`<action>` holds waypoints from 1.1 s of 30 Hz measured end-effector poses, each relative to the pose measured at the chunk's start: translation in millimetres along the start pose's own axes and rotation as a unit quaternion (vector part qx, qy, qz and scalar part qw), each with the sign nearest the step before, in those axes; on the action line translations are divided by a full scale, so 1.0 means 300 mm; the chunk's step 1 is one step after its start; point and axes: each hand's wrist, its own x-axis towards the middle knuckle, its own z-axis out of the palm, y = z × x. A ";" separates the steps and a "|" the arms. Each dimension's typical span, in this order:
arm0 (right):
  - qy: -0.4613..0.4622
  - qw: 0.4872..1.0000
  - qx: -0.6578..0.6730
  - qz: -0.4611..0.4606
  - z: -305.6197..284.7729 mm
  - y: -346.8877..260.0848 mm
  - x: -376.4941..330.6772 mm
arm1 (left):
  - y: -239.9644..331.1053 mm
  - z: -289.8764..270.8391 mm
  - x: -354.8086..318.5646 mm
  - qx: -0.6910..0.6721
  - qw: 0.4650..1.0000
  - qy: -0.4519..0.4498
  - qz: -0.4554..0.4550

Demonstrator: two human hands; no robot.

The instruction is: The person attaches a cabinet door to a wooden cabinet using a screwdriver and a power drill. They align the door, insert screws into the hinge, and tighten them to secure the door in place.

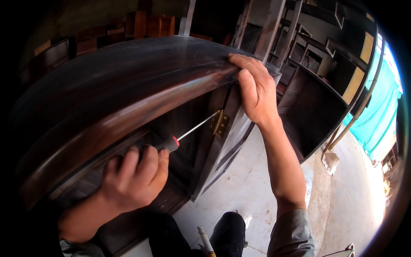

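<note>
My left hand (136, 175) is closed around the dark handle of a screwdriver (195, 129) with a red collar. Its thin metal shaft slants up to the right, and the tip meets the upper part of a brass hinge (219, 124). That hinge joins a cabinet door (227, 141), standing open, to the frame of a dark brown wooden cabinet (128, 79). My right hand (257, 88) rests over the right end of the cabinet's rounded top edge, its fingers stretched out on the wood. Shadow hides much of the cabinet's inside.
Upright wooden posts (270, 30) rise behind the cabinet top. Another dark open cabinet (314, 107) stands at the right, with a turquoise sheet (381, 103) hanging beyond. Below lies a pale tiled floor (239, 184). A thin pale stick-like object (205, 242) shows between my legs.
</note>
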 end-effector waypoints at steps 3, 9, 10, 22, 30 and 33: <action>0.002 1.000 -0.003 -0.004 0.003 -0.001 0.003 | 0.015 -0.018 0.001 -0.191 0.966 -0.078 -0.155; -0.004 1.000 0.002 0.008 0.000 0.005 -0.002 | -0.017 -0.046 0.049 -0.456 0.817 -0.149 -0.321; -0.005 1.000 0.005 0.010 -0.001 0.004 -0.002 | -0.011 -0.054 0.061 -0.449 0.816 -0.152 -0.332; -0.045 0.999 -0.017 0.014 -0.024 -0.010 0.016 | -0.028 -0.054 0.030 -0.438 0.848 -0.110 -0.279; -0.071 0.997 -0.009 0.021 -0.041 -0.014 0.013 | 0.011 -0.062 0.042 -0.417 0.840 -0.106 -0.331; -0.063 0.998 -0.005 -0.016 -0.048 -0.005 0.003 | 0.008 -0.047 0.035 -0.432 0.832 -0.075 -0.339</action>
